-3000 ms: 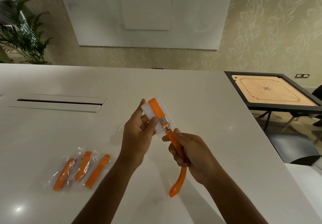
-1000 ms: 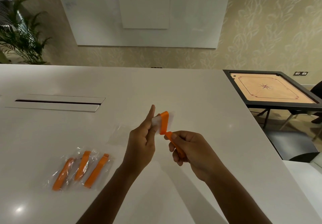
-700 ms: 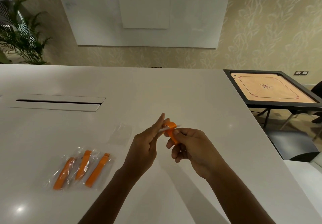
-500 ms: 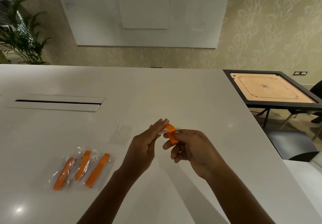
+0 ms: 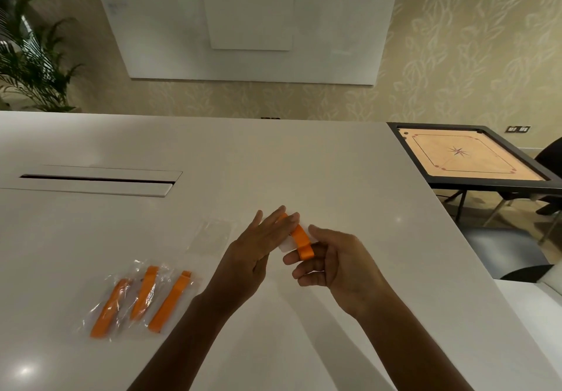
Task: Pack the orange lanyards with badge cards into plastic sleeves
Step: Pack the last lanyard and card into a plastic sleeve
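An orange lanyard (image 5: pixel 301 241) is folded over a white badge card (image 5: pixel 286 245) and held above the white table (image 5: pixel 334 171). My left hand (image 5: pixel 255 253) lies over the bundle's far end with its fingers straight. My right hand (image 5: pixel 331 263) holds the near end, thumb on top and fingers curled beneath. An empty clear plastic sleeve (image 5: pixel 211 235) lies flat on the table just left of my hands. Three packed sleeves with orange lanyards (image 5: pixel 143 298) lie side by side at the lower left.
A long cable slot with a flap (image 5: pixel 97 180) is set into the table at the left. A carrom board (image 5: pixel 470 159) on a stand is beyond the table's right edge, with a dark chair (image 5: pixel 550 159) past it. A plant (image 5: pixel 33 65) stands far left.
The hanging lanyard strap has been folded up over the card into a compact bundle. Both hands lowered slightly and the left hand's fingers straightened over the bundle.
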`<state>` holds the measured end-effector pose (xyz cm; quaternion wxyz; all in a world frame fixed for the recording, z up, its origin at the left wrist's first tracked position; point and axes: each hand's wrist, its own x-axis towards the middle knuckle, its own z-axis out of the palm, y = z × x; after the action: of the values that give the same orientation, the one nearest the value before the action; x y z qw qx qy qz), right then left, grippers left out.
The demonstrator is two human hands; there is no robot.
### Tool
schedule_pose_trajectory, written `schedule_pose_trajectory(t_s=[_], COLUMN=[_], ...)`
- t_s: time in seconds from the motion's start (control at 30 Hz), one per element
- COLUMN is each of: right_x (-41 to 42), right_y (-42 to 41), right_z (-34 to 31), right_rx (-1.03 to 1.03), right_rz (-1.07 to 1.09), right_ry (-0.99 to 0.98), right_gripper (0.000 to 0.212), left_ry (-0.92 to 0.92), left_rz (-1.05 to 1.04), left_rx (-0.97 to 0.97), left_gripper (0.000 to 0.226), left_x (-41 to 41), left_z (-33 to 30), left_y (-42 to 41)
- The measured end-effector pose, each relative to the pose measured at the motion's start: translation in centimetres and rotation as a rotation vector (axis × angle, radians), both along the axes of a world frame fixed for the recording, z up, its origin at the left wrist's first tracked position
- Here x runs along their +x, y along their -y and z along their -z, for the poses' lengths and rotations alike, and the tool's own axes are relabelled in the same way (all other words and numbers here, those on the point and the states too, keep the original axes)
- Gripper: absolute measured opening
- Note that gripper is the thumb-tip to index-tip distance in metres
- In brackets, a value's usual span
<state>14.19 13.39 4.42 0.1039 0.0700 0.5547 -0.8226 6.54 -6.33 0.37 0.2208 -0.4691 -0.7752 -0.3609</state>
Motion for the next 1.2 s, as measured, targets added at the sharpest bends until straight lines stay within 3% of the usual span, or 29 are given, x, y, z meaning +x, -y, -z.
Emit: schedule_pose_trajectory(t_s=[0.27, 0.47, 0.67, 0.87, 1.07, 1.2], right_x=[-0.5, -0.8, -1.3, -1.7, -2.2, -2.5], right_y=[1.0, 1.3, 1.6, 1.9, 1.6, 1.5], right_z=[1.1, 1.9, 2.2, 2.7, 3.0, 3.1], right_rx=[0.160, 0.197, 0.179, 0.180, 0.190, 0.194], right_rz=[0.159, 0.251, 0.271, 0.272, 0.293, 0.305], right_ry=[0.030, 0.037, 0.037, 0.029, 0.052, 0.060], right_gripper=[0.036, 0.032, 0.032, 0.032, 0.032, 0.032], left_ry=[0.101, 0.230, 0.515, 0.640, 0.639, 0.719], left_rz=[0.015, -0.416, -0.805, -1.036, -1.103, -1.051], left_rx=[0.052, 0.226, -0.045, -0.382, -0.498, -0.414], left_gripper=[0.062, 0.028, 0.032, 0.047, 0.056, 0.060], left_x=[-1.6, -4.5, -9.4, -12.6, -14.0, -15.1], left_z=[1.2, 2.8, 5.8, 7.9, 9.4, 10.0], left_y=[0.2, 1.9, 4.5, 5.9, 6.6, 6.4])
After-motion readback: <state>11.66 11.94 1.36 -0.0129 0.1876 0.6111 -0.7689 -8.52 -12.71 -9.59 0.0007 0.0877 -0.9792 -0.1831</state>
